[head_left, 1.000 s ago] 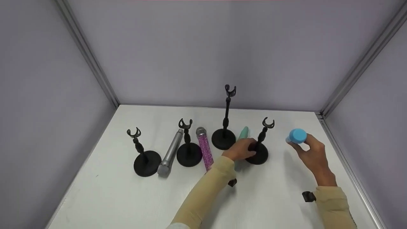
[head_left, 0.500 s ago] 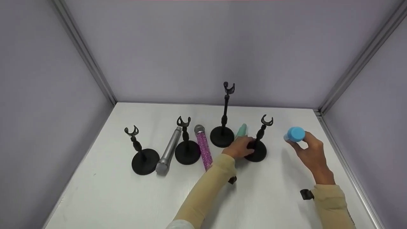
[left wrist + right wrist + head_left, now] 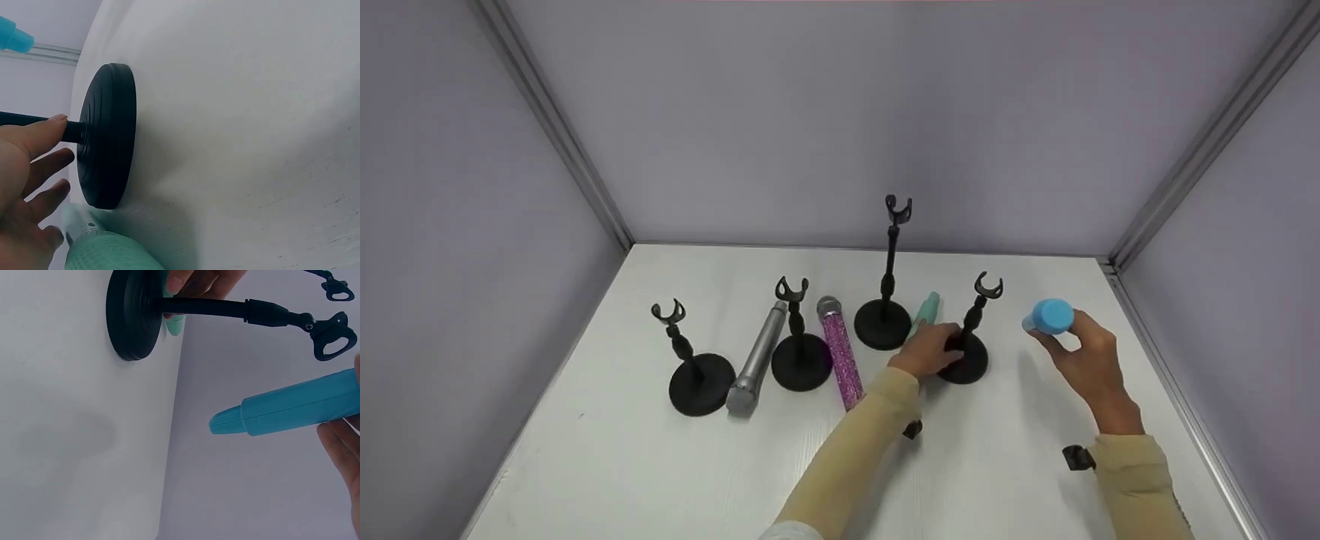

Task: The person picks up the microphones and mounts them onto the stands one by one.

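Note:
In the head view my left hand (image 3: 928, 351) holds the rightmost black microphone stand (image 3: 973, 330) low on its pole, just above the round base. The left wrist view shows the thumb against the pole (image 3: 72, 131). My right hand (image 3: 1091, 365) grips a blue microphone (image 3: 1051, 316) in the air, to the right of that stand. Its tapered tail (image 3: 228, 421) points toward the table in the right wrist view, beside the stand's clip (image 3: 333, 336). A mint-green microphone (image 3: 928, 309) lies partly hidden under my left hand.
A tall stand (image 3: 890, 277) rises at the back, with two shorter stands, one in the middle (image 3: 802, 364) and one at left (image 3: 701, 384). Between them lie a silver microphone (image 3: 757, 358) and a glittery pink one (image 3: 841, 352). Grey walls enclose the white table (image 3: 660, 480).
My right hand has drifted slightly left with the blue microphone, nearer the stand. My left hand stays on the stand's pole. The head view has shifted a little.

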The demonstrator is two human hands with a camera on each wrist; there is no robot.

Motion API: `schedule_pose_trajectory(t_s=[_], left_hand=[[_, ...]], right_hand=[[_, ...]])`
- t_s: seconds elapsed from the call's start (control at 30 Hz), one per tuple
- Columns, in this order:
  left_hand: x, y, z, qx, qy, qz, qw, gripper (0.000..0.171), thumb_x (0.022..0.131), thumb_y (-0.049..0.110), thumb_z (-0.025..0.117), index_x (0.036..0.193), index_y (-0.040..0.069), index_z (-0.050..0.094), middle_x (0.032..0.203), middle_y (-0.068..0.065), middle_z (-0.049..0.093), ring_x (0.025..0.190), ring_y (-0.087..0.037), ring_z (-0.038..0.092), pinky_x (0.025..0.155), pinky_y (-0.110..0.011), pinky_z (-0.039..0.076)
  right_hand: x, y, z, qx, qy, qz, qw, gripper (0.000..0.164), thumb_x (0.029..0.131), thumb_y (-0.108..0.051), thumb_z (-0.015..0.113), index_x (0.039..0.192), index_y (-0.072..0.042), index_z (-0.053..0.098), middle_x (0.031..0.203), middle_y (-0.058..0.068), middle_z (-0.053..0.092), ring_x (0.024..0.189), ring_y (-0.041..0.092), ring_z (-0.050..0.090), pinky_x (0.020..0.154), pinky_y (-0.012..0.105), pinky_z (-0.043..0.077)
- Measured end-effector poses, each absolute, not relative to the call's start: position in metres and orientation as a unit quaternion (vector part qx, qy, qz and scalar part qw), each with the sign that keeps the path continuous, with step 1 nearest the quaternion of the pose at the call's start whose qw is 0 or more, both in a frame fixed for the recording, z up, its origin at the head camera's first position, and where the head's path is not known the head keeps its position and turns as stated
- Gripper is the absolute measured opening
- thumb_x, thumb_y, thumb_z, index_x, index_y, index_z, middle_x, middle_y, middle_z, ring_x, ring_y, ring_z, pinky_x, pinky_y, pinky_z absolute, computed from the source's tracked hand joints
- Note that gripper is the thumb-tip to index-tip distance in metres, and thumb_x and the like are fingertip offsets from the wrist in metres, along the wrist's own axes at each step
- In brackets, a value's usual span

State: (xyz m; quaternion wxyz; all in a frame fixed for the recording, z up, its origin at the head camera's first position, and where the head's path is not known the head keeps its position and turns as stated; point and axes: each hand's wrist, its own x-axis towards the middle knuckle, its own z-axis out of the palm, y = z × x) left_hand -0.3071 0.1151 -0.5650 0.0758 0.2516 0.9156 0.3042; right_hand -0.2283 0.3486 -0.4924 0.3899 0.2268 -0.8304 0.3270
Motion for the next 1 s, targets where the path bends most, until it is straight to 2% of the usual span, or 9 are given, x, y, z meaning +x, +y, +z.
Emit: schedule_pose_trajectory(t_s=[0.1,0.13,0.2,0.37,0.6,0.77,1.0], left_hand=[[-0.307,0.119,-0.567,0.247,0.911,0.321,0.079,0.027,0.101,0.024,0.067,0.127,0.015,0.067,0.121,0.000,0.074,0.113,-0.011,0.068,0.105,-0.028,0.052],[-0.308,0.121,-0.567,0.246,0.910,0.323,0.078,0.026,0.101,0.024,0.067,0.125,0.015,0.067,0.119,0.000,0.074,0.109,-0.010,0.068,0.098,-0.025,0.054],[-0.308,0.124,-0.569,0.240,0.911,0.326,0.075,0.023,0.101,0.024,0.067,0.123,0.015,0.068,0.115,0.001,0.075,0.104,-0.009,0.068,0.094,-0.024,0.054],[-0.308,0.128,-0.570,0.233,0.915,0.323,0.071,0.020,0.102,0.024,0.066,0.119,0.015,0.070,0.110,0.002,0.075,0.097,-0.007,0.066,0.090,-0.023,0.054],[-0.304,0.130,-0.565,0.251,0.912,0.315,0.076,0.022,0.100,0.023,0.068,0.120,0.014,0.073,0.115,0.001,0.076,0.108,-0.011,0.069,0.097,-0.023,0.053],[-0.303,0.127,-0.562,0.258,0.906,0.324,0.085,0.021,0.097,0.024,0.072,0.115,0.014,0.076,0.112,0.001,0.078,0.105,-0.011,0.069,0.096,-0.022,0.053],[-0.296,0.122,-0.558,0.275,0.900,0.317,0.117,0.019,0.094,0.023,0.076,0.111,0.014,0.078,0.103,0.003,0.078,0.090,-0.005,0.066,0.086,-0.017,0.052]], right_hand=[[-0.228,0.348,-0.492,0.226,-0.830,0.328,0.390,0.047,0.066,0.017,0.087,0.109,0.004,0.071,0.099,0.021,0.074,0.112,-0.018,0.056,0.096,0.003,0.046],[-0.228,0.349,-0.492,0.226,-0.830,0.328,0.391,0.048,0.066,0.017,0.087,0.109,0.003,0.071,0.099,0.020,0.074,0.112,-0.017,0.057,0.096,0.004,0.046],[-0.228,0.349,-0.491,0.229,-0.829,0.328,0.391,0.048,0.066,0.017,0.087,0.110,0.002,0.072,0.099,0.020,0.074,0.111,-0.015,0.060,0.097,0.004,0.046],[-0.227,0.351,-0.490,0.232,-0.828,0.327,0.392,0.050,0.066,0.017,0.087,0.111,-0.002,0.073,0.099,0.019,0.074,0.109,-0.005,0.067,0.097,0.005,0.047],[-0.225,0.351,-0.484,0.237,-0.824,0.326,0.398,0.051,0.067,0.016,0.087,0.112,-0.004,0.073,0.101,0.020,0.075,0.108,0.003,0.071,0.098,0.007,0.047],[-0.225,0.352,-0.481,0.240,-0.819,0.326,0.407,0.051,0.067,0.017,0.087,0.113,-0.001,0.072,0.102,0.021,0.075,0.109,0.000,0.069,0.100,0.007,0.047],[-0.227,0.353,-0.481,0.241,-0.809,0.334,0.420,0.049,0.065,0.021,0.085,0.109,0.004,0.072,0.102,0.020,0.075,0.114,-0.006,0.066,0.100,0.008,0.048]])
